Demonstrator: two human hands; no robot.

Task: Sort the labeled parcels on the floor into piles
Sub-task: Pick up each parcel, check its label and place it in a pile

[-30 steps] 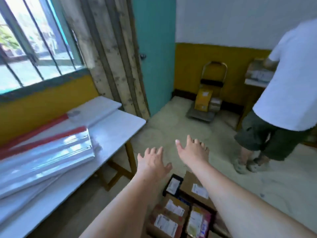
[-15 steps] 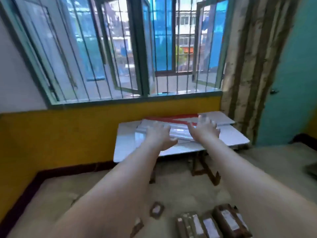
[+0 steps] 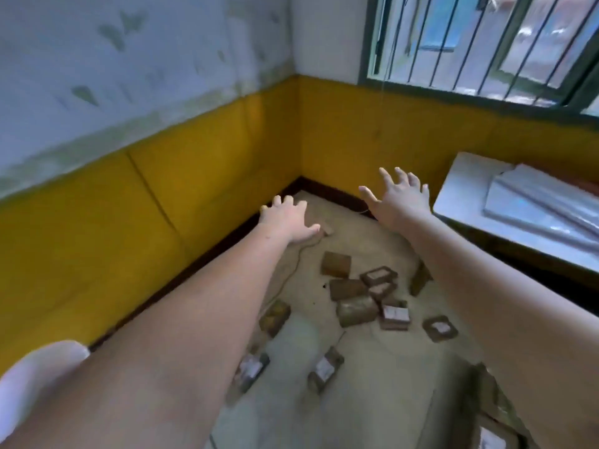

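- Reaching out over the floor [image 3: 372,377], the left hand [image 3: 285,218] and the right hand [image 3: 397,202] are both empty, fingers spread, held up in the air well above the parcels.
- The labeled parcels [image 3: 366,296] lie scattered on the floor below and between the forearms: a loose cluster near the middle, some touching, with strays such as one parcel [image 3: 325,369] nearer the camera and another [image 3: 439,328] off to the right.
- No clear piles show yet, so sorting looks barely begun.
- Risk: several labels face sideways or down and are blurred here; grabbing by guess could put a parcel in the wrong pile.
- Risk: the clustered parcels overlap, so lifting one may drag or tip its neighbor.
- Risk: the tabletop [image 3: 460,196] edge sits just beside the right arm; a wide sweep could knock it.
- A thin cord [image 3: 293,267] on the floor could snag.
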